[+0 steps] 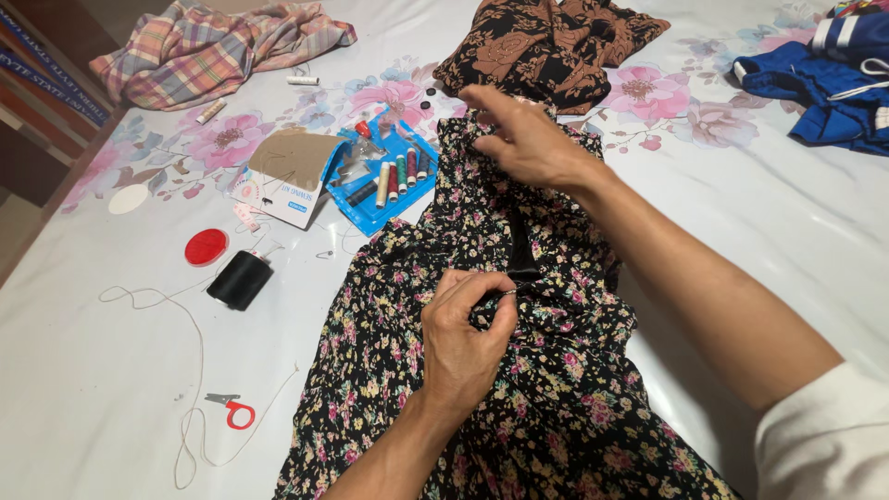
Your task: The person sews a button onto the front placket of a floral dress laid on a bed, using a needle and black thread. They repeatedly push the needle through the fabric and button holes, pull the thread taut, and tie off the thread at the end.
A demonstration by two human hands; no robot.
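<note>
You are pinching a fold of the black floral cotton dress point(519, 370) with your left hand point(463, 347), fingertips closed on a small metal needle or pin point(510, 293); I cannot tell which. Your right hand point(530, 141) is gripping the dress's upper edge just beyond, keeping the cloth taut. Keep that tension even and the fold flat. The black thread spool point(240, 280) and small red thread snips point(231, 410) are lying left of your left hand on the floral bed sheet point(111, 370).

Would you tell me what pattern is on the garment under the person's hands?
The garment is black with small pink, yellow and white flowers, seen clearly in the head view.
</note>
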